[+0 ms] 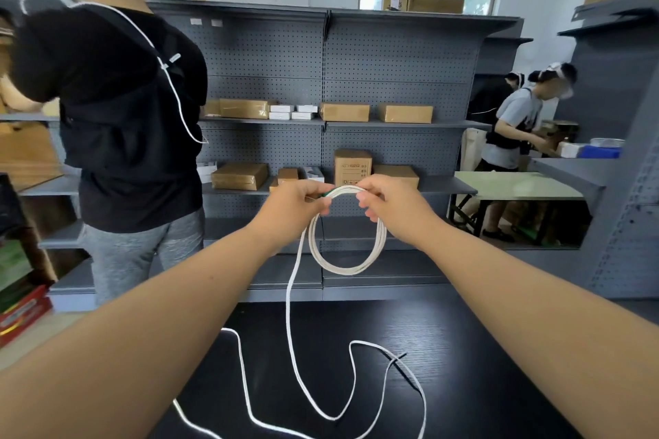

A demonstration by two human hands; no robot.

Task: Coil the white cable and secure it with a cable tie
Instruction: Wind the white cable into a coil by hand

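1. Now, your left hand (296, 205) pinches the white cable (342, 269) at the top left of its coil, thumb and fingertips closed on the strands.
2. Your right hand (388, 207) grips the same bundle just beside it at the top right, with the fingers curled round it.
3. You hold one coil, raised in front of you above the table (481, 367). It hangs upright with its open face towards you and its long axis running up and down. It has several turns, but the strands lie too close to count exactly.
4. A small green piece (327, 193) shows at your left fingertips, touching the cable. You cannot tell what it is.
5. One loose tail drops from under your left hand to the table, where it snakes in wide bends towards you and off the lower edge.
6. One thin black cable tie (397, 362) lies flat on the table. It slants from upper left to lower right and crosses the loose tail.
7. Well behind the coil, grey shelving (392, 64) holds cardboard boxes, and one person (124, 118) in black stands at the left.
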